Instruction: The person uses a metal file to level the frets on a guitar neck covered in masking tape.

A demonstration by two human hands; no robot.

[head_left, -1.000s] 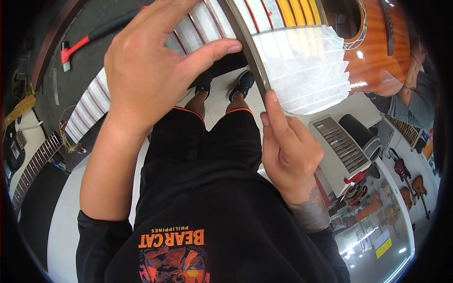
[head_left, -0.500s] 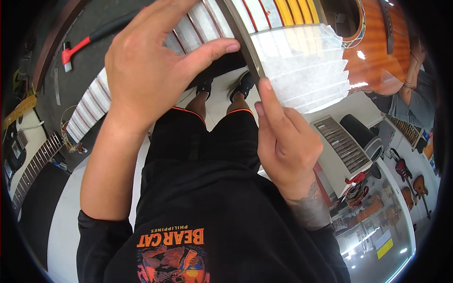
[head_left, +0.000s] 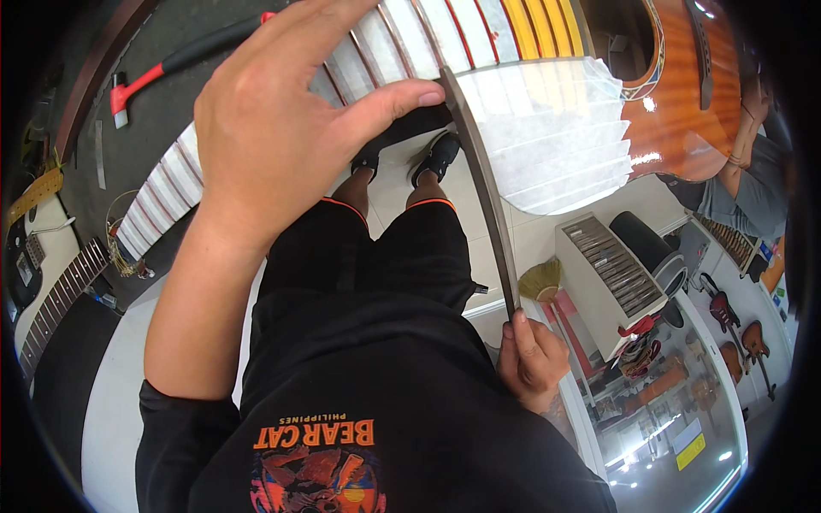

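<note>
A long, dark metal file (head_left: pixel 486 184) slants across the near edge of an acoustic guitar's neck, its far end by the taped fretboard (head_left: pixel 410 38). My right hand (head_left: pixel 534 357) pinches the file's near end, close to my body. My left hand (head_left: pixel 261 154) lies over the neck, fingers stretched out and thumb extended, its tip beside the file's far end. White and yellow masking tape (head_left: pixel 547 26) covers the wood between the bare frets. More white tape (head_left: pixel 560 145) covers the glossy brown guitar body (head_left: pixel 676 128) near the soundhole. My left fingertips are cut off at the top.
A red and black mallet (head_left: pixel 141 81) lies on the dark bench mat (head_left: pixel 94 184) at left, near an electric guitar (head_left: pixel 43 265). At right stand a box of files (head_left: pixel 616 265), a broom (head_left: pixel 540 280) and a glass display case (head_left: pixel 676 410). Another person's arm (head_left: pixel 742 150) is at far right.
My right hand has drawn the file back toward my body, down and slightly right, so its far end now sits by my left thumb. The left hand has barely shifted.
</note>
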